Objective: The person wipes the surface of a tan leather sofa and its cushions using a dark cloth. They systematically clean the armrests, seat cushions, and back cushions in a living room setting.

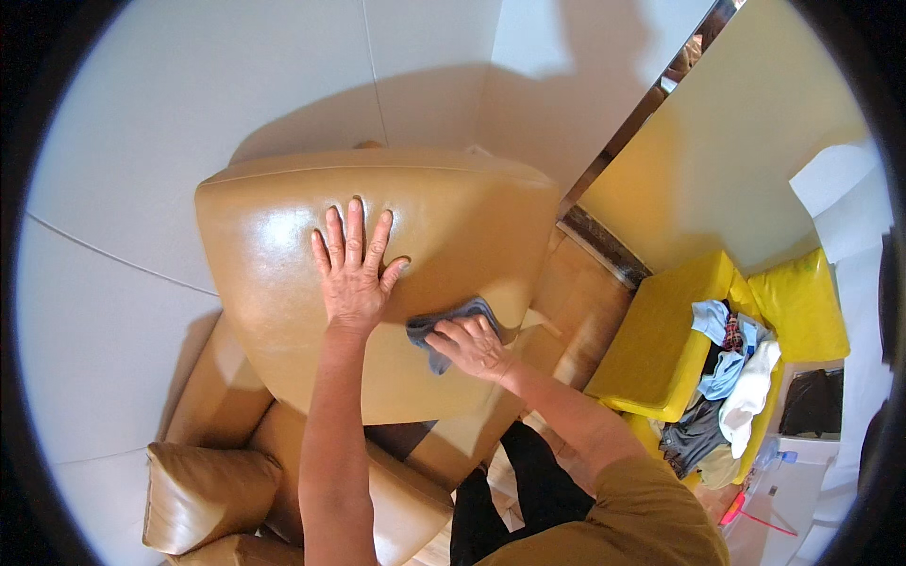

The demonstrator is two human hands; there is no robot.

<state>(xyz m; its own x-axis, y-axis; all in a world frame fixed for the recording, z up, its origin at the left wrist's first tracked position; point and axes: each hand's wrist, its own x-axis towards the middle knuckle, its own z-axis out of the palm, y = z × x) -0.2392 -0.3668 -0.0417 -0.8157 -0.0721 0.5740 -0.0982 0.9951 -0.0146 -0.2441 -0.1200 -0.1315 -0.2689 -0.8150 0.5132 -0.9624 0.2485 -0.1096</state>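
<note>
A large tan leather sofa cushion [297, 347] is raised in front of me, its broad face towards me and its far side near the pale wall. My left hand [355, 272] lies flat on this face with the fingers spread, holding nothing. Lower and to the right, my right hand [474, 347] grips a bunched grey cloth [453, 315] against the leather. Part of the cloth hangs out below the fingers, and the palm is hidden. My arms cast shadows over the cushion's right part.
Below the cushion stands the tan sofa [407, 488] with a tan throw pillow [209, 495] at left. To the right, a yellow sofa [655, 339] bears a heap of clothes [729, 375]. A wall panel [722, 156] rises behind it. Wooden flooring [587, 297] lies between.
</note>
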